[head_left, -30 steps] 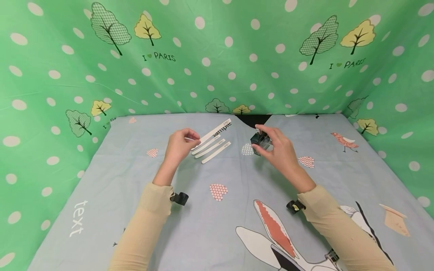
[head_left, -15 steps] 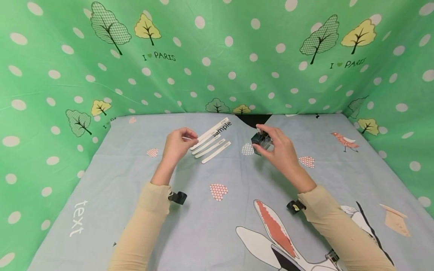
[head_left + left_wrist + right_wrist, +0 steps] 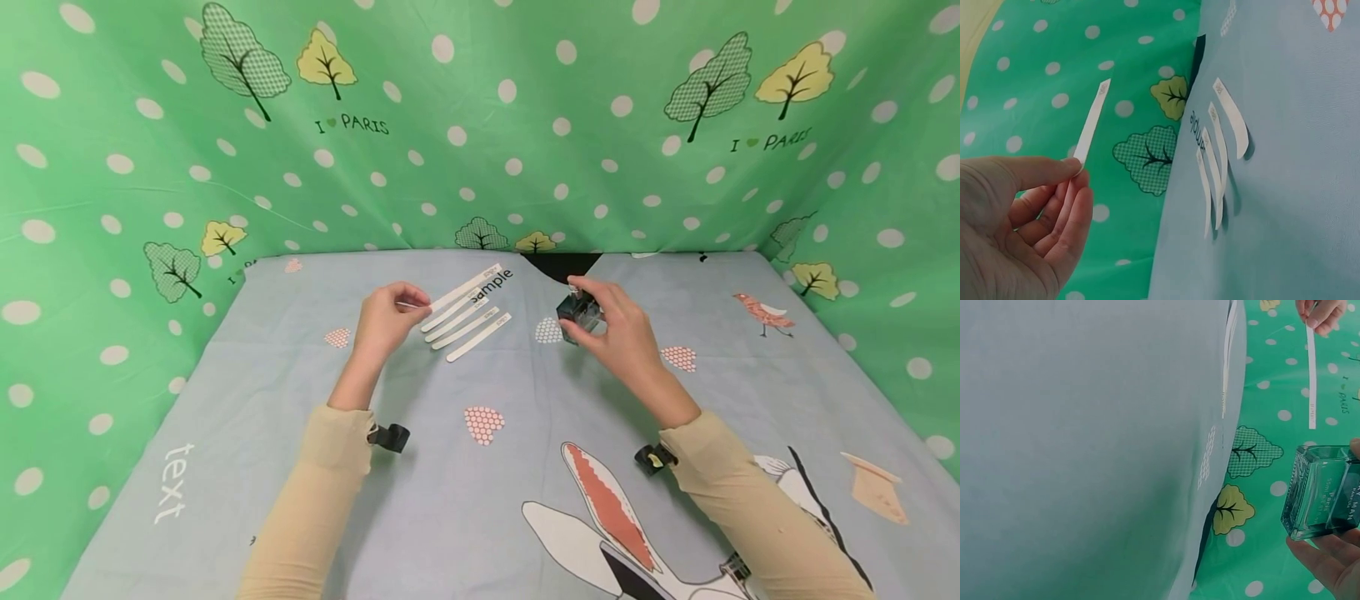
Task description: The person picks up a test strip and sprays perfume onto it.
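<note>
Your left hand (image 3: 384,321) pinches one white paper strip (image 3: 1090,127) by its end, lifted above the three strips (image 3: 467,322) lying near the counter's (image 3: 300,400) far edge — your right hand (image 3: 618,333) grips a square glass bottle (image 3: 1322,492), held off the counter just right of them.

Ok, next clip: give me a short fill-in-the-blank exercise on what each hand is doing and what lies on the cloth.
1. The left hand pinches one white paper ____ lifted off the cloth.
2. The right hand holds a small square bottle made of clear ____.
3. The number of paper strips lying on the blue cloth is ____.
4. The backdrop behind the cloth is green with white ____.

Missing words: strip; glass; four; dots
</note>
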Available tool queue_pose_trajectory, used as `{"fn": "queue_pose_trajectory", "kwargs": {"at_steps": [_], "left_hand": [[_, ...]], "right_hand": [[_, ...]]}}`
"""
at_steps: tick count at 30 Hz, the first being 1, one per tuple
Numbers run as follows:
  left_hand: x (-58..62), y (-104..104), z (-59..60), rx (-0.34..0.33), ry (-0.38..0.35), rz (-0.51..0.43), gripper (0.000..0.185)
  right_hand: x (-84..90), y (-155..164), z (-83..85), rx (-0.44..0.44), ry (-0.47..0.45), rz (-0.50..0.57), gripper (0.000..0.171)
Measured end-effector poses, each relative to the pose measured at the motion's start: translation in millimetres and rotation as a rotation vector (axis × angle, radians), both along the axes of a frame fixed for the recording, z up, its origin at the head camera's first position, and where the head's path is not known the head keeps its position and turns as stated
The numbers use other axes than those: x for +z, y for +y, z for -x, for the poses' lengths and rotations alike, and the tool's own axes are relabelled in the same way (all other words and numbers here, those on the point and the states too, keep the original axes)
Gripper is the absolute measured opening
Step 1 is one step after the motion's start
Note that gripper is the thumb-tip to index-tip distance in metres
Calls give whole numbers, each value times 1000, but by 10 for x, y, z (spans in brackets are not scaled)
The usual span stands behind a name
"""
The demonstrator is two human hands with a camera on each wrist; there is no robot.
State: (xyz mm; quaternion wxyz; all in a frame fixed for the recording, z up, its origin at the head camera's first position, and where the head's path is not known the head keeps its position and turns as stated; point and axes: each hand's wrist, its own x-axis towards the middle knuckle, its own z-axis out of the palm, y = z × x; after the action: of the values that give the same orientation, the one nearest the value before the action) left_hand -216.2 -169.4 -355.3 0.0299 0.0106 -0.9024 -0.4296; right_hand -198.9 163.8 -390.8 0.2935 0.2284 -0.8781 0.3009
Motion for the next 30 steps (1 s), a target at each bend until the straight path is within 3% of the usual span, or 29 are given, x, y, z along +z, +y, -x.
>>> {"fn": "queue_pose_trajectory", "kwargs": {"at_steps": [12, 22, 30], "left_hand": [[-33, -103, 15, 28, 31, -50, 18], [-76, -214, 54, 41, 25, -184, 22], [-131, -304, 75, 77, 0, -237, 24]], "right_hand": [[-5, 7, -8, -13, -11, 3, 61], [-19, 20, -15, -10, -27, 10, 61], [-27, 31, -8, -10, -13, 8, 61]]}}
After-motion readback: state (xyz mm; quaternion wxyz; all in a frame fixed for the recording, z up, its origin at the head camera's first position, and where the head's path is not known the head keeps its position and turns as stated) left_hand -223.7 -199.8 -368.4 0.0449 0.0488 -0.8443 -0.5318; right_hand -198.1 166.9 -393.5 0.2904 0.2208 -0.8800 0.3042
